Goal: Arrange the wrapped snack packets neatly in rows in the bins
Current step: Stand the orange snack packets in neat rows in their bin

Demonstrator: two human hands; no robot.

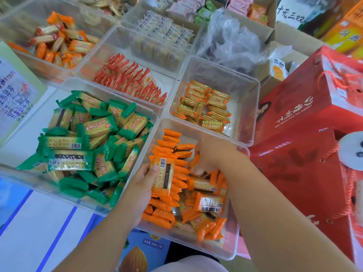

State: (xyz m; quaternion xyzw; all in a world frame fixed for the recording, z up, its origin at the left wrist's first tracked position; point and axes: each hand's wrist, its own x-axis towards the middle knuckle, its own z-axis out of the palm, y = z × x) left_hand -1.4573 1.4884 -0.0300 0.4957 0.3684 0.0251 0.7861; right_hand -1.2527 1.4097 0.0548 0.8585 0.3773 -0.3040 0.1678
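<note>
A clear bin (233, 250) in front of me holds orange-wrapped cracker packets. Along its left side a row of packets (172, 152) stands on edge; loose packets (206, 205) lie jumbled on the right. My left hand (141, 185) grips one upright orange packet (162, 176) at the near end of the row, thumb across its face. My right hand (212, 156) reaches down into the middle of the bin among the packets, its fingers curled and mostly hidden; what they hold cannot be made out.
A bin of jumbled green packets (82, 142) sits to the left. Beyond are a bin of red packets (129, 79) in rows and a bin of small gold-orange packets (206, 107). A tall red gift box (306, 138) stands close on the right. More bins line the back.
</note>
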